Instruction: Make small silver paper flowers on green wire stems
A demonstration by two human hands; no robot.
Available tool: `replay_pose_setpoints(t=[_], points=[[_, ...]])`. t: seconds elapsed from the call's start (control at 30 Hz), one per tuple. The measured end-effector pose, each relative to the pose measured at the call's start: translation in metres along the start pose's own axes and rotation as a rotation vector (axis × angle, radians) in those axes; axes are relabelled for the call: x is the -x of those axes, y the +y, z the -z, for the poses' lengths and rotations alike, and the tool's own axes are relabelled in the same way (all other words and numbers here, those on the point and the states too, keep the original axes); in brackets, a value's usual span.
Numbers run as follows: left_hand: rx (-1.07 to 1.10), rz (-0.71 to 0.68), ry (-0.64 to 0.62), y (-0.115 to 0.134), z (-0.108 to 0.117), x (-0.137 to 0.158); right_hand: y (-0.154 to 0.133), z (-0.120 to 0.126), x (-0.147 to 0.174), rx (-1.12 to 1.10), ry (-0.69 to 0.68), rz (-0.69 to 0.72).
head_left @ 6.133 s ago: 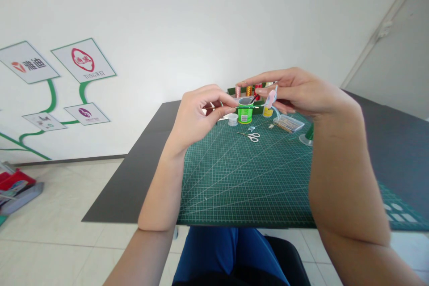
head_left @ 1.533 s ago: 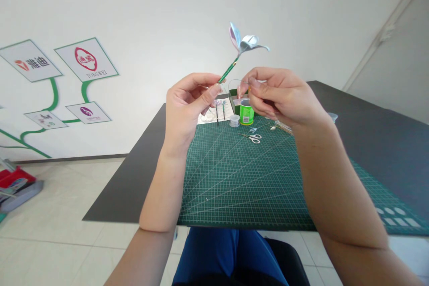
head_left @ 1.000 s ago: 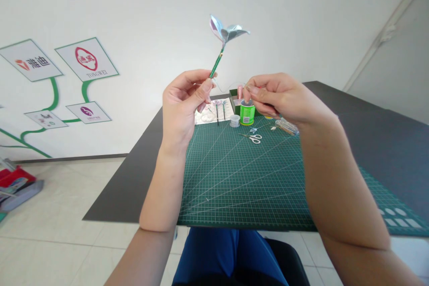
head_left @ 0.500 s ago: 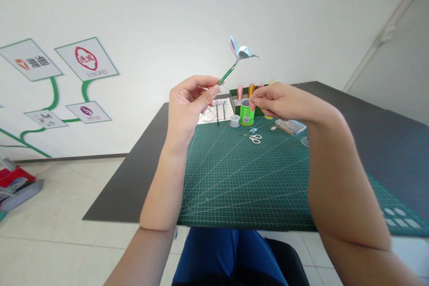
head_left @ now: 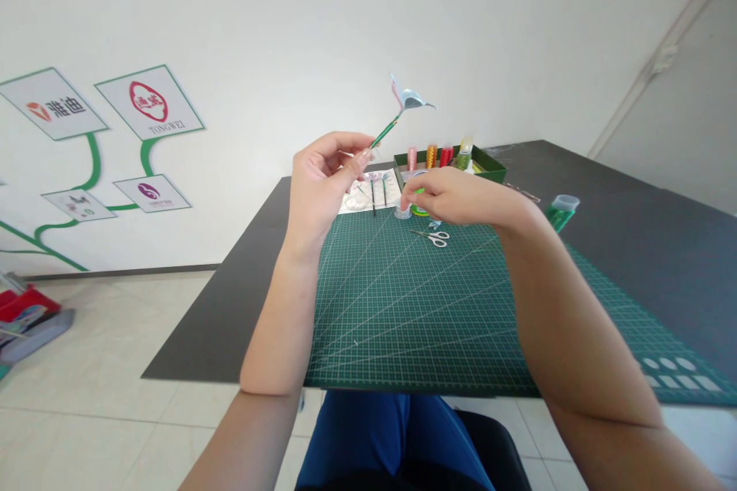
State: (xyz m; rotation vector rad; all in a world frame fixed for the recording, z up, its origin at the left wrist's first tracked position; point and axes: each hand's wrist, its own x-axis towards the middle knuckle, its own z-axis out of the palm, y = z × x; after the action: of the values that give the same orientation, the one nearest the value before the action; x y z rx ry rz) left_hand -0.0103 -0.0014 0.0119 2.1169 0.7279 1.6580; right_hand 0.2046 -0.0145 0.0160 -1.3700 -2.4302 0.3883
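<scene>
My left hand (head_left: 331,173) pinches the green-wrapped stem of an artificial flower (head_left: 413,100) between thumb and fingertips. The flower is held up in the air, its pale blue and pinkish petals leaning to the upper right. To the right and a little lower is my right hand (head_left: 449,194), fingers bent and pinched together. Whatever they hold, if anything, is too small to make out. Behind this hand a green can is partly hidden, and a small clear spool (head_left: 401,212) sits by its fingertips.
White-handled scissors (head_left: 437,238) lie on the green cutting mat (head_left: 414,307). Farther back are a white sheet (head_left: 351,203) with slim flower stems and a green box (head_left: 494,166) with colourful tubes. A green-filled tube (head_left: 561,211) lies to the right.
My right hand has moved left and down, toward my left hand, now covering most of the green can. The flower has dipped slightly and turned in my left hand.
</scene>
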Motion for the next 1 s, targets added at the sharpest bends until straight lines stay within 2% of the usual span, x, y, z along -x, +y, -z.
replay_pose_setpoints(t=[0.2, 0.5, 0.73, 1.0], points=[[-0.137, -0.059, 0.005, -0.001, -0.002, -0.001, -0.015, -0.008, 0.000, 0.028, -0.017, 0.052], [-0.374, -0.134, 0.121, -0.010, -0.004, -0.004, -0.036, -0.012, 0.007, 0.099, -0.034, 0.122], [-0.494, -0.144, -0.001, -0.013, -0.008, -0.002, -0.044, -0.013, 0.018, 0.148, 0.016, 0.163], [-0.553, -0.143, -0.173, -0.023, -0.014, 0.000, -0.048, 0.002, 0.029, -0.014, 0.076, 0.244]])
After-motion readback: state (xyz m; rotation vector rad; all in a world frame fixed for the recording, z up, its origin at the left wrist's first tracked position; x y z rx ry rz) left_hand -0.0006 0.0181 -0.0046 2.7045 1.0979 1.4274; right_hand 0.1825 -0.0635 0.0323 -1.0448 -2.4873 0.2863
